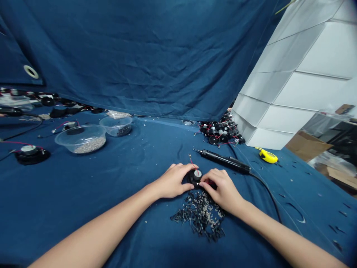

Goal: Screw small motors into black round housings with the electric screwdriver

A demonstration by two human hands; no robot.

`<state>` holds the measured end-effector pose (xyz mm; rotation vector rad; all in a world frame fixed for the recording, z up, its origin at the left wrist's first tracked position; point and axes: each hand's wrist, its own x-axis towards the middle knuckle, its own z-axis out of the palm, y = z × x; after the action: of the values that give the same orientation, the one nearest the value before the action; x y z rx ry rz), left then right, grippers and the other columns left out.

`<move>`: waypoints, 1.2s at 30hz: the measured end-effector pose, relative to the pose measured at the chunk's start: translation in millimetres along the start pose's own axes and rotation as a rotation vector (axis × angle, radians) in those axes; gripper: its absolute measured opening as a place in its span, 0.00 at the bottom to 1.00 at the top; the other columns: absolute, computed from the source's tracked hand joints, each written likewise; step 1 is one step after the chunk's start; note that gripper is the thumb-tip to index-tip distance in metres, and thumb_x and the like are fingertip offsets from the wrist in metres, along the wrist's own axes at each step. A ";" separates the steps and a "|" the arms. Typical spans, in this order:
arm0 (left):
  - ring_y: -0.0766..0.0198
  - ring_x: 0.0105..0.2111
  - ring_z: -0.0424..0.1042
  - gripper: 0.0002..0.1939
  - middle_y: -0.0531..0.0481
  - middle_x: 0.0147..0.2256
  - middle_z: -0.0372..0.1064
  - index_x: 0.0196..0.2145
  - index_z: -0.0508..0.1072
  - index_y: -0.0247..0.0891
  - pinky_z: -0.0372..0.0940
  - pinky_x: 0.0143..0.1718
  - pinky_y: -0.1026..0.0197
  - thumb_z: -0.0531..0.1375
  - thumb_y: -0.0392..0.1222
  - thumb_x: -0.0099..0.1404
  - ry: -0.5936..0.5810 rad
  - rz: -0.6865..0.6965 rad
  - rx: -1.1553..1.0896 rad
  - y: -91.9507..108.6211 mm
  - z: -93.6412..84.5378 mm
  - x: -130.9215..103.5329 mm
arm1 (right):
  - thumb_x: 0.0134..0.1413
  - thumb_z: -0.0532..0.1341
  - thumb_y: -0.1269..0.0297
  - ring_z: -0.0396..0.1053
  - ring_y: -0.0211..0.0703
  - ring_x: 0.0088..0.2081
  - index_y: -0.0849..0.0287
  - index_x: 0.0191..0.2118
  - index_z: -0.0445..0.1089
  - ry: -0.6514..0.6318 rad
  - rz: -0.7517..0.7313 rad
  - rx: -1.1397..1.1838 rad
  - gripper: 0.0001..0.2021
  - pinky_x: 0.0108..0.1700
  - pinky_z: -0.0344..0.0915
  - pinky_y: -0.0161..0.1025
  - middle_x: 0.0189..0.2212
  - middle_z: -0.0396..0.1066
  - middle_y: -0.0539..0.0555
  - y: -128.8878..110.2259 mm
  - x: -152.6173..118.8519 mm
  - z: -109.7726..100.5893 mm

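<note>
A round black part (198, 174) with a silver cylindrical centre and a red wire sits on the blue cloth. My left hand (174, 181) grips its left side, thumb at the near edge and fingers at the far edge. At its right rim, my right hand (223, 189) is closed in a pinch; whatever lies between the fingertips is too small to make out. Just below both hands spreads a loose pile of small black and silver screws (201, 215). An electric screwdriver (225, 160) lies beyond my right hand, its bit pointing left.
Two clear plastic bowls (80, 134) with small parts stand at left, near another wired round part (32, 153). More such parts form a heap (220, 131) at the back. White boxes (290, 89) are stacked right, beside a yellow tape measure (267, 156). A blue curtain (145, 56) hangs ahead.
</note>
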<state>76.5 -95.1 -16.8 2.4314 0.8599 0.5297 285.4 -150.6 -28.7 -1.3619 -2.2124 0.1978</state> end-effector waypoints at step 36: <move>0.54 0.47 0.69 0.20 0.47 0.46 0.72 0.46 0.68 0.40 0.61 0.52 0.51 0.62 0.40 0.53 0.206 -0.228 -0.254 6.9 24.3 15.3 | 0.44 0.66 0.53 0.61 0.34 0.21 0.59 0.22 0.70 -0.206 0.361 0.244 0.14 0.25 0.53 0.32 0.18 0.67 0.48 15.8 25.6 -5.5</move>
<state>103.1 -97.5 -29.3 2.0432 1.0684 0.7604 291.6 -121.7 -21.0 -1.6484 -1.9990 0.7430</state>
